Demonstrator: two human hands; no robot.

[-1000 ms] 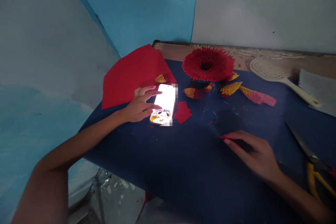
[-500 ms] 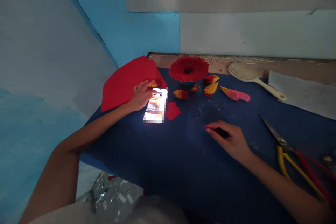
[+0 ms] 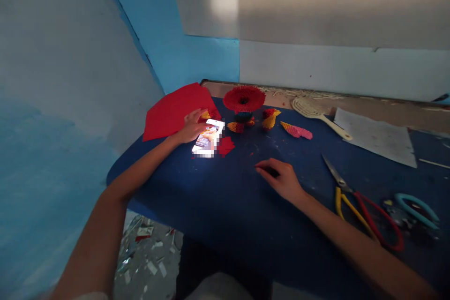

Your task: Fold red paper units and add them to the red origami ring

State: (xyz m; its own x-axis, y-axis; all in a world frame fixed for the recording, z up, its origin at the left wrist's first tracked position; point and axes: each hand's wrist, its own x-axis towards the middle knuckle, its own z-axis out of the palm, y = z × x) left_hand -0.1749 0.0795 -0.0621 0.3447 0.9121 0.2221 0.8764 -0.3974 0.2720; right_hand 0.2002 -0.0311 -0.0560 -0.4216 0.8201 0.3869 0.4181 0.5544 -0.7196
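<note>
My left hand (image 3: 191,127) reaches out to a lit phone (image 3: 207,138) lying on the dark blue table (image 3: 225,197), fingers spread over its top end. My right hand (image 3: 281,179) rests palm down on the table near the middle, fingers stretched toward the left; a small red scrap shows at its fingertips in the earlier frames, too small to make out now. A red folded-paper flower (image 3: 243,99) stands behind the phone, with several orange and red paper pieces (image 3: 270,119) around it. Small red paper squares (image 3: 225,145) lie right of the phone.
A large red paper sheet (image 3: 174,110) lies at the table's far left corner. A cream swatter (image 3: 318,112) and a white sheet (image 3: 376,136) lie at the back right. Scissors with yellow and red handles (image 3: 355,201) and a blue-handled tool (image 3: 416,206) lie at right. Blue walls close in at left.
The view has pulled back and up, so the table looks smaller and more of its right side shows. My left hand slid up along the phone; its screen picture changed.
</note>
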